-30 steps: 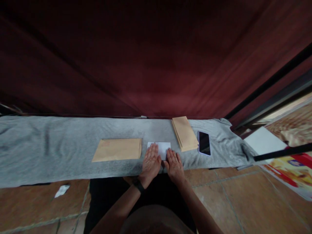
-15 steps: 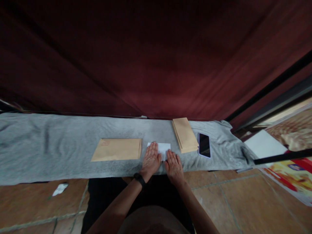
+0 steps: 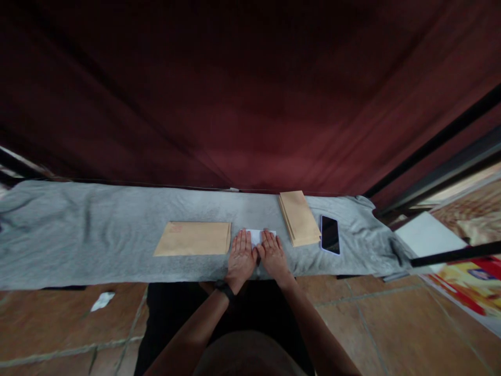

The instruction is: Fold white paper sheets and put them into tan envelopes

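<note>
A folded white paper (image 3: 256, 236) lies on a grey cloth (image 3: 97, 235). Both my hands press flat on it, fingers stretched out side by side. My left hand (image 3: 241, 256) covers the paper's left part; a dark band is on that wrist. My right hand (image 3: 273, 254) covers the right part, so only the paper's far edge shows. A brown envelope (image 3: 193, 238) lies just left of my left hand. A stack of brown envelopes (image 3: 299, 218) lies just right of my right hand.
A black phone (image 3: 330, 234) lies face up right of the stack. A dark red curtain (image 3: 250, 94) hangs behind the cloth. A white sheet (image 3: 427, 235) and a colourful print (image 3: 469, 279) are at the right. A paper scrap (image 3: 100, 301) lies on the tiled floor.
Both hands slid forward over the white paper and closer together, so less of it shows. The view shifted slightly.
</note>
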`<act>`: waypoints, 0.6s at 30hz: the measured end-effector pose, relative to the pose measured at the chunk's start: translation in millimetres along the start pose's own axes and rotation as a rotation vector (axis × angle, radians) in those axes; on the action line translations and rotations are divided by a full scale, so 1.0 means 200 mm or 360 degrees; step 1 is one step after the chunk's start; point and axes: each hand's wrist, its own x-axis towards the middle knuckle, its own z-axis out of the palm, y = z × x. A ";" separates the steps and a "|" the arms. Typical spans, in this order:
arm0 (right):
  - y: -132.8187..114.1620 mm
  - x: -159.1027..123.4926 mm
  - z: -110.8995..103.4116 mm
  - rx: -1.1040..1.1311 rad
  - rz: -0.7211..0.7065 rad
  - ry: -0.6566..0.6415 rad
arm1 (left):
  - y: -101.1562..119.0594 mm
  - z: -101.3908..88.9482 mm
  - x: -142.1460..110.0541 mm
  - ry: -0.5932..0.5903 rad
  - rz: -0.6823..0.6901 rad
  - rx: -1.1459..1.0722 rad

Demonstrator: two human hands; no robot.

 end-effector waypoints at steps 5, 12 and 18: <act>0.05 -0.04 0.03 -0.0059 0.0020 0.0100 | -0.02 -0.03 -0.05 -0.0003 -0.0054 -0.0015; 0.03 -0.02 0.05 -0.0048 0.0073 0.0152 | -0.03 -0.06 -0.19 0.0016 -0.0037 0.0009; 0.01 -0.06 0.09 0.0021 -0.0109 0.0155 | -0.10 -0.19 -0.25 -0.0008 0.0119 0.0041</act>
